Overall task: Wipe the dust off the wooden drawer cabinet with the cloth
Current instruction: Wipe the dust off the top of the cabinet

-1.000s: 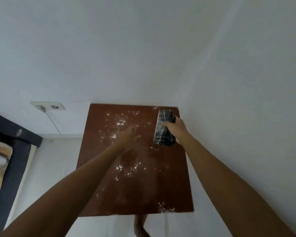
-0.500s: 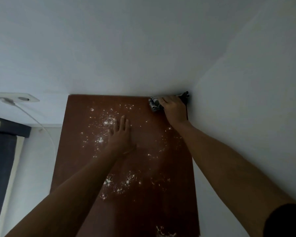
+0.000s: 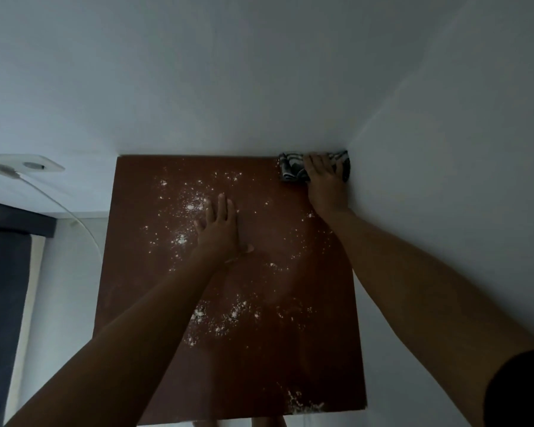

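Note:
The top of the brown wooden drawer cabinet [image 3: 154, 291] fills the middle of the head view and is speckled with white dust [image 3: 195, 204]. A black-and-white patterned cloth [image 3: 290, 167] lies at the cabinet's far right corner, against both walls. My right hand [image 3: 324, 183] presses down on the cloth and covers its middle. My left hand [image 3: 219, 229] rests flat on the cabinet top near the centre, fingers together, holding nothing. More dust lies near the front edge [image 3: 299, 402].
White walls [image 3: 259, 87] meet at the corner behind the cloth. A white wall socket [image 3: 28, 166] with a cable [image 3: 74, 220] is at the left. A dark bed edge [image 3: 3, 272] stands at far left, with pale floor [image 3: 65, 288] between it and the cabinet.
My right hand carried the cloth from mid-right of the top into the far right corner and laid it flat. My left hand settled flat on the surface. The view shifted closer.

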